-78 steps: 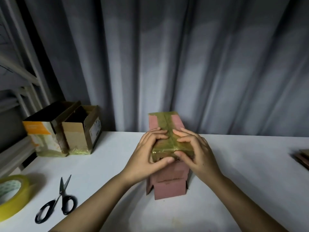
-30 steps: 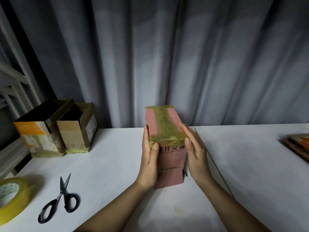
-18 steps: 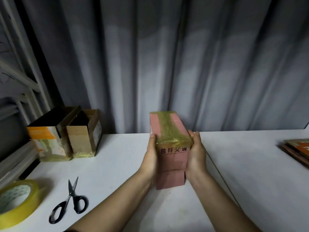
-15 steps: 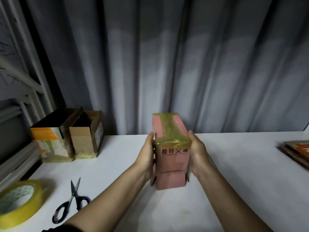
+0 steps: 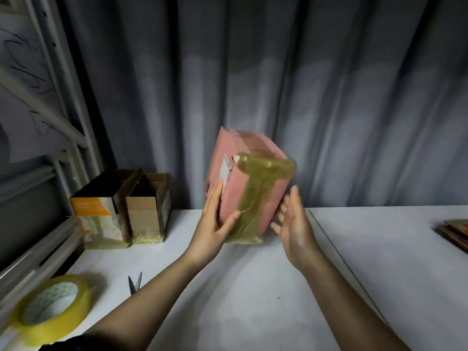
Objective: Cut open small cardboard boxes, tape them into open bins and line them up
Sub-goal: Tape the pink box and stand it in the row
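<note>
Left hand (image 5: 215, 224) grips the tilted pink box (image 5: 249, 186), long axis leaning upper-left; right hand (image 5: 293, 221) open beside it.

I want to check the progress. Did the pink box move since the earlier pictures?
Yes. The pink box has tipped off the white table toward the two finished bins, its taped end now facing the camera. The left hand holds it.

The single head view was aimed forward and down, close behind the left hand (image 5: 215, 224) and right hand (image 5: 295, 224).
</note>
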